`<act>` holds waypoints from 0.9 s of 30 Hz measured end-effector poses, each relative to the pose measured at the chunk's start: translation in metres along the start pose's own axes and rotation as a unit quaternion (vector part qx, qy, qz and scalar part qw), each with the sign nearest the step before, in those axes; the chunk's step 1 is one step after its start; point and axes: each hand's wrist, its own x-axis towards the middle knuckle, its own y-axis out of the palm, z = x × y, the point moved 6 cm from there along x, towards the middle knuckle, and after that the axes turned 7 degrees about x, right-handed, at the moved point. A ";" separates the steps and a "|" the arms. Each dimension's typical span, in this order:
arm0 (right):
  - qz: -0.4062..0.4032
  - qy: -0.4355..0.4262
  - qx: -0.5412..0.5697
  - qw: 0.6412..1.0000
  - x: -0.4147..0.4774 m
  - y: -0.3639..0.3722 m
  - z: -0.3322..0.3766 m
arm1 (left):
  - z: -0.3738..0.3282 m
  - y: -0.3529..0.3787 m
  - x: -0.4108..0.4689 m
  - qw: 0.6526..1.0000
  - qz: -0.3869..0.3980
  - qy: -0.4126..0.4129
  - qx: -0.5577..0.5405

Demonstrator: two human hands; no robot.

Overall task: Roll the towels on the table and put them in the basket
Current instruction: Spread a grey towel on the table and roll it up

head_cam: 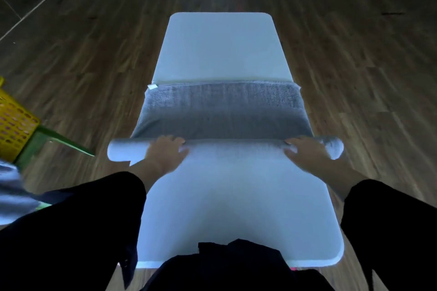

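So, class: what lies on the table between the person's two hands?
In the head view, only the rolled part of the grey towel spans from the left hand to the right hand; nothing else.

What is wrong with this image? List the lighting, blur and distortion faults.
Head view: the white table glows overexposed while the wood floor sits dim; glare washes the floor at top centre; wide-angle distortion splays the table's edges; the left hand and right hand on the grey towel are motion-blurred.
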 end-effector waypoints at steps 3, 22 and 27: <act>0.034 -0.024 -0.101 0.994 -0.008 0.018 0.008 | -0.009 0.021 -0.009 0.995 0.062 0.029 0.074; 0.060 -0.042 -0.083 0.994 -0.009 0.022 0.012 | 0.009 0.025 -0.018 0.998 0.047 0.028 0.035; 0.042 -0.046 -0.108 0.992 -0.016 0.022 0.010 | 0.008 0.025 -0.017 0.991 0.097 0.049 0.077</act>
